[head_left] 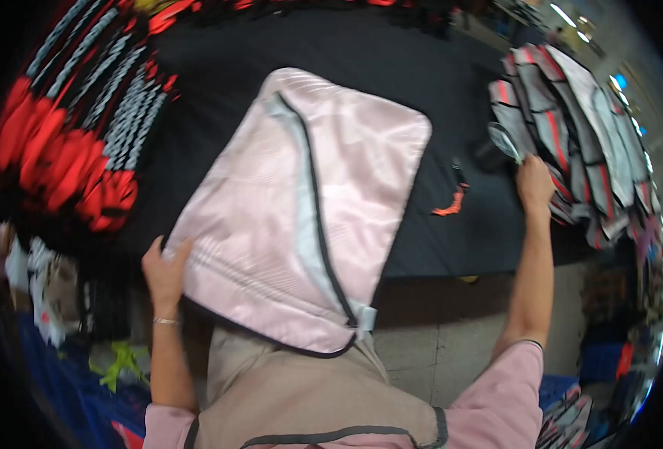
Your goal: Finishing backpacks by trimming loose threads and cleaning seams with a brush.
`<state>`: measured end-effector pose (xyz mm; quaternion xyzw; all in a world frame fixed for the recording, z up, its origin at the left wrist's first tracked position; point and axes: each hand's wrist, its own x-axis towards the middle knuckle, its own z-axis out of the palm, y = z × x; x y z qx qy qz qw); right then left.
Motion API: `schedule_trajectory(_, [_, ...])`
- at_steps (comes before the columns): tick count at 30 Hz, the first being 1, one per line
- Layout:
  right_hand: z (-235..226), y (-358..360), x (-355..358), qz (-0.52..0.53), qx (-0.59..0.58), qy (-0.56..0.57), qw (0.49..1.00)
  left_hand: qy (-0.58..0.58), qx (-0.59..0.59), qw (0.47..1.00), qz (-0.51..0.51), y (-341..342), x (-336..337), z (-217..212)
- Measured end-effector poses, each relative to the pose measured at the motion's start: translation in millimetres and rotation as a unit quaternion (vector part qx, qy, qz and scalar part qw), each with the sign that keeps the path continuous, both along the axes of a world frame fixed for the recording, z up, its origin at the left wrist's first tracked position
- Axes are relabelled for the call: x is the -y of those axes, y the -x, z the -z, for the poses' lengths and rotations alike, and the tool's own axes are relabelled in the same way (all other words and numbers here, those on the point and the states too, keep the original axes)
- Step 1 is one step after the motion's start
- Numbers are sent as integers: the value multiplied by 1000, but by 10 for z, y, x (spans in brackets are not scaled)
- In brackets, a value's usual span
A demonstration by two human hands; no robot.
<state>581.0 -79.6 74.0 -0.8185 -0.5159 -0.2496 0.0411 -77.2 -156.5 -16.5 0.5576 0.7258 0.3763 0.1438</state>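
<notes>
A pale pink satiny fabric panel [361,157] with dark edging lies across the black table and over its near edge. A long dark-edged slit in it shows a light grey lining [305,202]. My left hand [165,271] is closed on the panel's lower left edge, thumb on top. Off to the right, my right hand [535,185] is closed around a small object with a silvery oval end [503,141]; blur hides its kind. That hand is beside a stack of grey and red-striped fabric pieces [560,135]. A white tag [366,318] sticks out at the panel's lower corner.
Red and black pieces with patterned grey straps [69,165] are piled at the left. A small black item with an orange cord [449,203] lies between panel and right hand. Blue bags or sheets [62,382] and a yellow-green strap [118,367] lie below the table at left.
</notes>
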Motion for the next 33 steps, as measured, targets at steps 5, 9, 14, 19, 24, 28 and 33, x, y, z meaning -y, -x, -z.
schedule_trajectory(5, [125,34,60,-39,-49,-63,996,-60,67,996,17,-188,208,-157])
schedule_trajectory(9, [493,-178,213,-45,-76,-62,994,-50,-69,996,3,-251,497,-305])
schedule_trajectory(14, [483,163,221,-104,-173,-238,950,-144,-248,955,74,-316,178,-936])
schedule_trajectory(19, [-16,1818,-49,-256,-689,-209,645,-109,-223,911,330,-1224,-1020,-1194])
schedule_trajectory(24, [164,2992,-530,-320,-745,-78,580,-339,-295,800,397,-1626,-2303,-147])
schedule_trajectory(28, [973,3105,-807,-285,-745,-95,596,-84,-459,753,464,-1619,-2251,-464])
schedule_trajectory(33, [1312,3069,-727,-295,-705,-87,639,-25,-479,800,361,-1331,-1926,-673])
